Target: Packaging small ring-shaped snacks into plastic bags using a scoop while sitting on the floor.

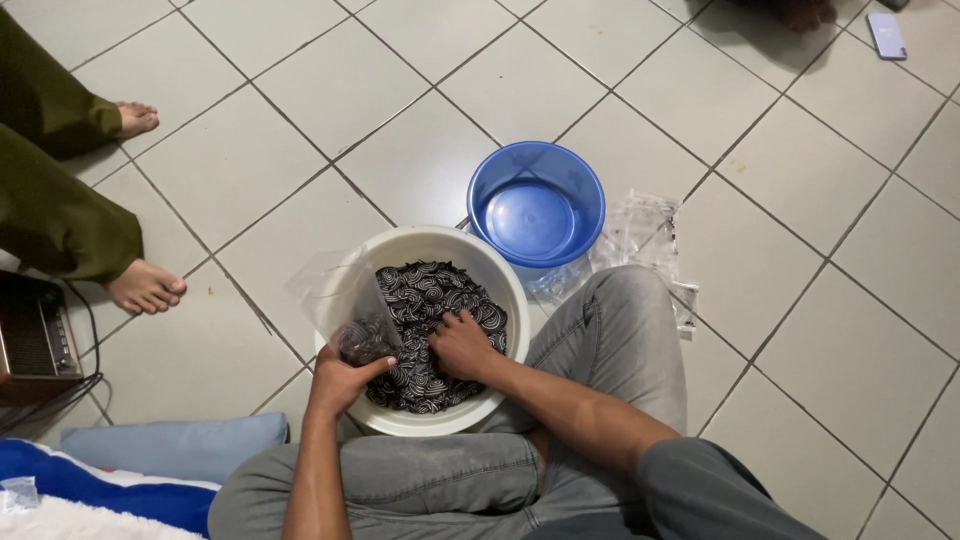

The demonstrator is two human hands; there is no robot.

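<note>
The person wears grey trousers (600, 330) of a soft, creased cloth that cover both legs. Both forearms are bare, with no sleeves, watch or rings showing on the left hand (340, 380) or the right hand (462, 345).

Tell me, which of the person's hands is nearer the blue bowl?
Right. The right hand rests in the white bowl, below the blue bowl; the left hand sits farther left, holding a clear bag.

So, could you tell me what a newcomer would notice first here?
Probably the white basin of black-and-white swirled pieces at centre, where the right hand digs in while the left hand holds a clear plastic bag. Behind it sits a blue bowl.
</note>
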